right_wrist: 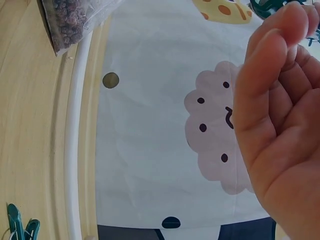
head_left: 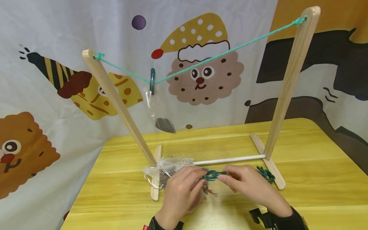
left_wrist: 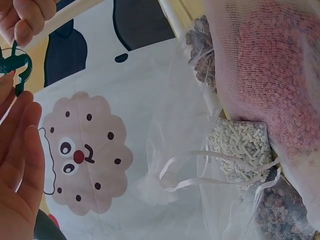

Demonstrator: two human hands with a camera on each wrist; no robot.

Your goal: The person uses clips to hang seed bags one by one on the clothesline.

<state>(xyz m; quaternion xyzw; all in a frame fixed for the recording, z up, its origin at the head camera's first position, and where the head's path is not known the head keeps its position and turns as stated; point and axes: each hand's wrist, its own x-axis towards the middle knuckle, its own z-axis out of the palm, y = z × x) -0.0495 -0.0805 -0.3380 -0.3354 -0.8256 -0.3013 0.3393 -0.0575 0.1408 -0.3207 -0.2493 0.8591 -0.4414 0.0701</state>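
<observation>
Both hands pinch a dark green plastic clip [head_left: 212,175] between them, low over the front of the table. My left hand [head_left: 184,188] holds one end of it and my right hand [head_left: 244,180] the other. In the left wrist view the clip [left_wrist: 14,64] shows a curved jaw. Beneath and behind the left hand lie sheer drawstring bags [head_left: 175,164], one with pale pellets [left_wrist: 240,145], another with pink grains [left_wrist: 275,65]. A similar green clip [head_left: 152,81] hangs on a green string [head_left: 244,44], with a small bag of dark bits [head_left: 165,125] below it.
Two wooden posts [head_left: 120,108] carry the string, joined low down by a white rod [head_left: 230,159]. Several more green clips [head_left: 265,174] lie by the right foot of the stand [head_left: 277,179]. A cartoon-printed cloth [head_left: 218,118] hangs behind the wooden table [head_left: 115,191].
</observation>
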